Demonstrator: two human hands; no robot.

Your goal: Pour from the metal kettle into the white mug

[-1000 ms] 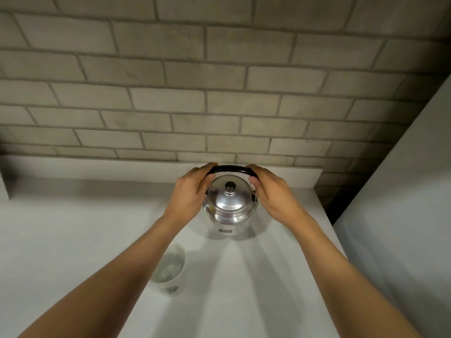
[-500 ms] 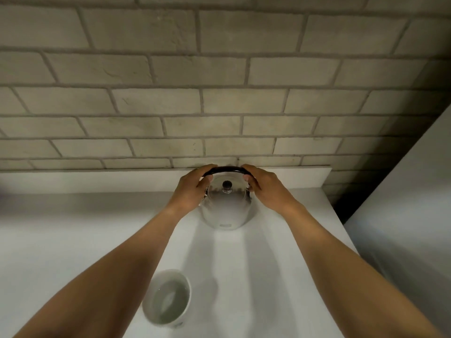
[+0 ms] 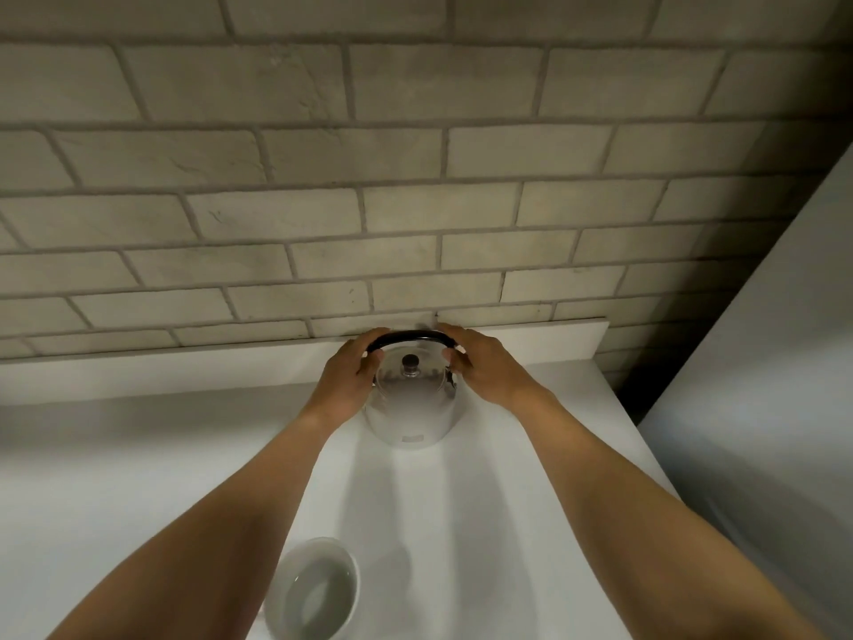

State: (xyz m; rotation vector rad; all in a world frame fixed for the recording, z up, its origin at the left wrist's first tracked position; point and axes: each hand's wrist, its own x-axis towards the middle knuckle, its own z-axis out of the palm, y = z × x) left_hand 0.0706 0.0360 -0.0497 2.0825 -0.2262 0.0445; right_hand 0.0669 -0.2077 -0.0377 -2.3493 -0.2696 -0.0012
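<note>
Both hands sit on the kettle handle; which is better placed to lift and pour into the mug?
Right, probably. The white mug stands near-left of the metal kettle, beside the left forearm; the right hand can tip leftward unobstructed while the left hand lets go.

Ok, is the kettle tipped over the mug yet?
No, the metal kettle stands upright near the brick wall, both hands on its black handle, well apart from the white mug.

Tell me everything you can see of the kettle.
The kettle is a rounded pot of shiny metal with a domed lid, a dark knob on top and a black arched handle. It stands upright on the white counter, near the brick wall. The left hand and right hand each grip an end of the handle. A small label shows low on its front. No spout shows.
</note>
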